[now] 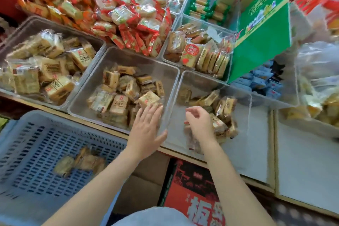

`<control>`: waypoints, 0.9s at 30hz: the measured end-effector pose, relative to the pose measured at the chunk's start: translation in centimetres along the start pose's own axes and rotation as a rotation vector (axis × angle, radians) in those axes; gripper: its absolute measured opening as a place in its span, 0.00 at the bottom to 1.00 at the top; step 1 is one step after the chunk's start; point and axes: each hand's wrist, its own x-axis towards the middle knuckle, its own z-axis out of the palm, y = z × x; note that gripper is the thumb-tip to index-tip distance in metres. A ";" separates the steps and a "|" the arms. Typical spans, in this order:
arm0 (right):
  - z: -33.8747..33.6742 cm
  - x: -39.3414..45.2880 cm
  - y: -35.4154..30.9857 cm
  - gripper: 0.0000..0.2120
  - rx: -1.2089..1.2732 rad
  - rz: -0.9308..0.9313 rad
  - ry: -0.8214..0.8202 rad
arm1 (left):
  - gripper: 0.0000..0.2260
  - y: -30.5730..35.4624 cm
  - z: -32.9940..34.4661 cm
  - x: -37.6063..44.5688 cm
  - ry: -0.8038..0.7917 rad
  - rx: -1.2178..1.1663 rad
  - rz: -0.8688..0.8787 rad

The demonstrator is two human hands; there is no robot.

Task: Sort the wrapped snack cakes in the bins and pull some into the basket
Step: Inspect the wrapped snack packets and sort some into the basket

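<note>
The left hand lies flat and open on the middle bin, probably steadying it, while the right hand, just right of that bin, curls loosely, perhaps pinching a snack cake.

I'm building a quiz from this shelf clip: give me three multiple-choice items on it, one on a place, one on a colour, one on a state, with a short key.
1. Where is the left hand?
A. Over the near corner of the middle clear bin
B. Inside the basket
C. On the green box

2. What colour is the slotted basket at lower left?
A. Red
B. Pale blue
C. Black

3. How is the right hand set?
A. Flat on the shelf edge
B. Fingers curled above the snack cakes in the right bin
C. Gripping the basket rim

Key:
1 A, its straight fingers lie over that bin's near right corner.
2 B, its slotted walls and floor are pale blue.
3 B, the fingers bend over the packets; whether they pinch one is unclear.
</note>
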 end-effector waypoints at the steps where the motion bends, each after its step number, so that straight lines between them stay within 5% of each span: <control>1: -1.8 0.6 1.1 0.05 -0.034 -0.012 0.077 | 0.38 1.4 0.8 0.8 -0.049 0.025 0.025; 4: -5.8 3.1 4.3 0.08 -0.039 0.035 0.170 | 0.41 4.1 3.3 2.2 -0.140 0.109 0.055; 11: -7.5 5.1 10.7 0.22 -0.153 0.087 0.074 | 0.38 5.5 5.9 2.6 -0.030 0.297 0.051; 15: -7.7 4.0 10.8 0.20 0.019 0.119 0.081 | 0.39 5.6 5.9 2.6 -0.027 0.287 0.034; 21: -8.9 0.8 9.2 0.11 0.343 0.040 -0.410 | 0.40 7.8 3.6 3.2 -0.142 -0.253 0.134; 23: -8.5 0.7 8.9 0.11 0.426 0.046 -0.492 | 0.31 8.2 3.1 3.8 -0.127 -0.355 0.117; 25: -8.0 1.2 8.6 0.14 0.419 0.076 -0.443 | 0.21 8.0 2.9 4.5 -0.025 -0.229 0.145; 27: -7.8 1.8 8.6 0.12 0.398 0.092 -0.294 | 0.22 7.0 3.1 4.8 0.124 -0.063 0.181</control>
